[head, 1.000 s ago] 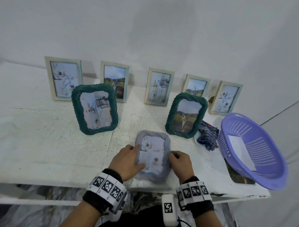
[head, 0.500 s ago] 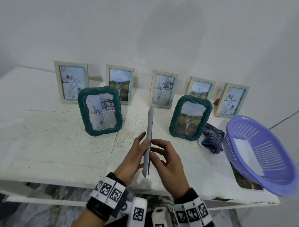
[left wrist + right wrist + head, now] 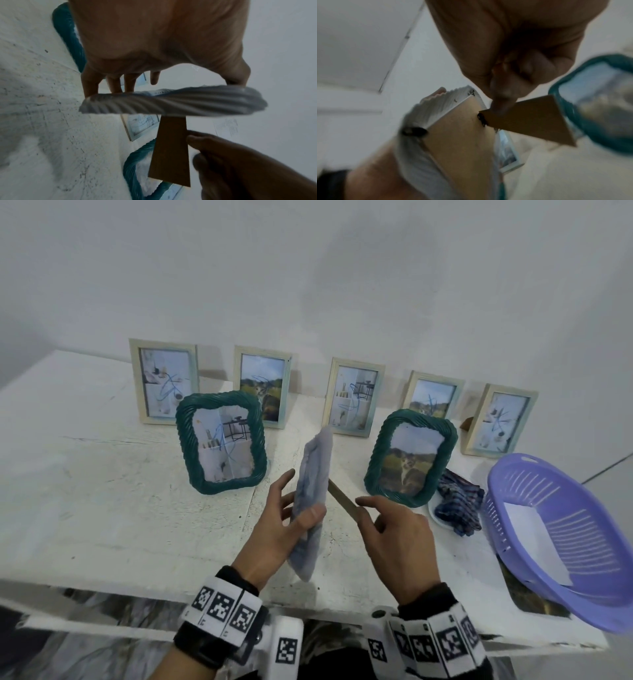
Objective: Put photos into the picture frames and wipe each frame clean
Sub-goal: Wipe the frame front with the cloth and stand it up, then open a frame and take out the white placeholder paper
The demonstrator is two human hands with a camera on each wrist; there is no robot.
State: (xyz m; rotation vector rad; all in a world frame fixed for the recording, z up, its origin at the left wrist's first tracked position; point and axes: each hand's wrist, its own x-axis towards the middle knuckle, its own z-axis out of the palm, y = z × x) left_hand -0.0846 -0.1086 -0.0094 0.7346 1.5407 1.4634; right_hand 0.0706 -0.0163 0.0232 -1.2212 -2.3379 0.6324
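White table (image 3: 102, 508); frames (image 3: 221, 441), basket (image 3: 561, 539)

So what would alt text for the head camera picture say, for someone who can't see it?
A left hand holds a pale grey frame upright while the right hand pulls out its brown stand. Seven framed photos, a checked cloth and a purple basket sit on the white table.

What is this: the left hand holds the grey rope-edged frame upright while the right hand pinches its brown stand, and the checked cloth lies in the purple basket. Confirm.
One error: the blue checked cloth lies on the table beside the purple plastic basket, not in it, as the head view shows. The left hand does hold the grey rope-edged frame, and the right hand pinches its brown stand.
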